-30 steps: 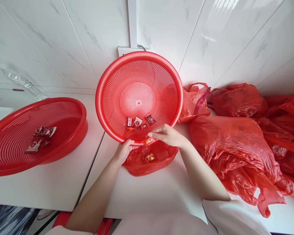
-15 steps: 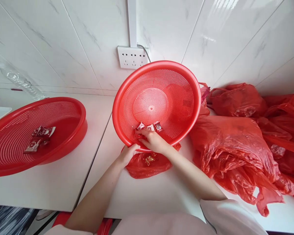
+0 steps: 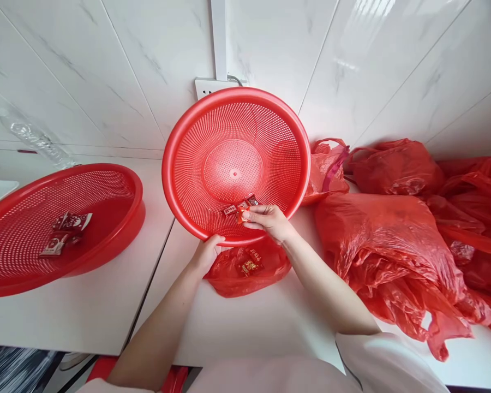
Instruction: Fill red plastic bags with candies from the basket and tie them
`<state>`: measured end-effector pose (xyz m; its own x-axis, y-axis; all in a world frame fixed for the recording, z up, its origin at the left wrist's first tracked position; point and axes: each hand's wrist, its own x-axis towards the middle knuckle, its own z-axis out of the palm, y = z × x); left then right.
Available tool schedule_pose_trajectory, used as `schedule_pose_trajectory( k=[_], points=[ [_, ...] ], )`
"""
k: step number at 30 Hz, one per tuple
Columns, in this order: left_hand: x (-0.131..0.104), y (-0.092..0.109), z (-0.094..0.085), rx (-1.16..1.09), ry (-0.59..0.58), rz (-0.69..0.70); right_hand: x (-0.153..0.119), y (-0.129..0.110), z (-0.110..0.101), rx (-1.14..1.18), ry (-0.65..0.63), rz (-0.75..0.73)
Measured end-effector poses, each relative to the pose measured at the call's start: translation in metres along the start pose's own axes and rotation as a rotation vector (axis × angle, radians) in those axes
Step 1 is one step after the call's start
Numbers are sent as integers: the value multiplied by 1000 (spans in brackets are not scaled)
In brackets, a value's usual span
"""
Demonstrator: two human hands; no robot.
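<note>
In the head view, my left hand (image 3: 208, 254) is gripping the near rim of the red basket (image 3: 235, 95), the thumb lying over the edge and the fingers mostly hiding below it. The basket is tilting toward me, its open mouth facing up at the camera. My right hand (image 3: 270, 221) is pinching a small orange-red packet (image 3: 243, 214) narrowly between thumb and fingertips, holding it over the inner near side of the basket, just inside the rim. Close behind it, a few loose packets (image 3: 229, 210) are lying low on the mesh, one of them dark; I cannot tell whether mine is touching them. Right under the near rim, a thin red bag (image 3: 270, 275) is sitting on the white table (image 3: 245, 327), partly spreading open, with gold-lettered packets (image 3: 249, 267) showing in it. To my left, a second basket (image 3: 123, 218) is leaning at a slant, holding a little cluster of dark and white packets (image 3: 65, 232). Behind it a clear bottle (image 3: 36, 142) is lying near the wall (image 3: 270, 43). To my right, a large red bag (image 3: 384, 229) is slumping in folds, and more red bags (image 3: 401, 166) are resting behind and beside it. A white socket (image 3: 201, 89) is peeking out above the basket's far rim.
</note>
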<state>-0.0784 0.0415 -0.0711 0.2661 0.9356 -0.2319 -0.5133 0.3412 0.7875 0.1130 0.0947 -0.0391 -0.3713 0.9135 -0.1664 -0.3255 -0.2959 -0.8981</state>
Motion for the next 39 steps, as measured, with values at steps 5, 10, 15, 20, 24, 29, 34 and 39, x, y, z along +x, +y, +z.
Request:
schedule_pose_trajectory(
  k=[5,10,15,20,24,29,34,39],
  points=[
    [-1,-1,0,0,10,-25,2,-1,-3,-3,6,-14],
    [-2,-2,0,2,10,-43,1,0,-2,-61,29,-59],
    [-3,-1,2,7,30,-40,4,1,-1,57,165,-108],
    [-3,-1,2,14,41,-38,10,4,-6,223,183,-156],
    [-3,0,3,12,34,-33,12,7,-8,285,171,-213],
    [-4,0,4,35,39,-31,10,7,-7,299,224,-190],
    [-3,-1,2,38,39,-26,9,4,-5,281,223,-211],
    [-2,-3,1,40,48,-39,8,2,-5,283,209,-206]
  ],
)
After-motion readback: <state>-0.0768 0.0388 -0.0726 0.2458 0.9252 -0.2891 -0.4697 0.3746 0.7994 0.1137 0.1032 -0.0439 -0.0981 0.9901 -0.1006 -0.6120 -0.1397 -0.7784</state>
